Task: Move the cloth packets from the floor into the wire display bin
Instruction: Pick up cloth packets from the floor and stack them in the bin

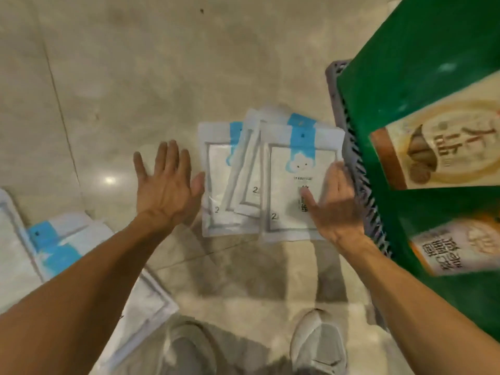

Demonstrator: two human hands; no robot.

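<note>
Several flat white cloth packets with blue bands (270,174) lie fanned on the floor between my hands, long axes pointing away; right hand (334,204) touches them, left hand (167,188) just beside, fingers of both spread.

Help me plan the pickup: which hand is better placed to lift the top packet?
Right. The right hand already lies over the top packet; the left hand hovers open beside the pile, over bare floor.

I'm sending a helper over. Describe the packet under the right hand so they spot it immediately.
Start at the green shelf unit and its grey crate. A fan of white packets lies beside it on the floor; take the top packet, nearest the crate, the only one showing its whole cloud face.
</note>
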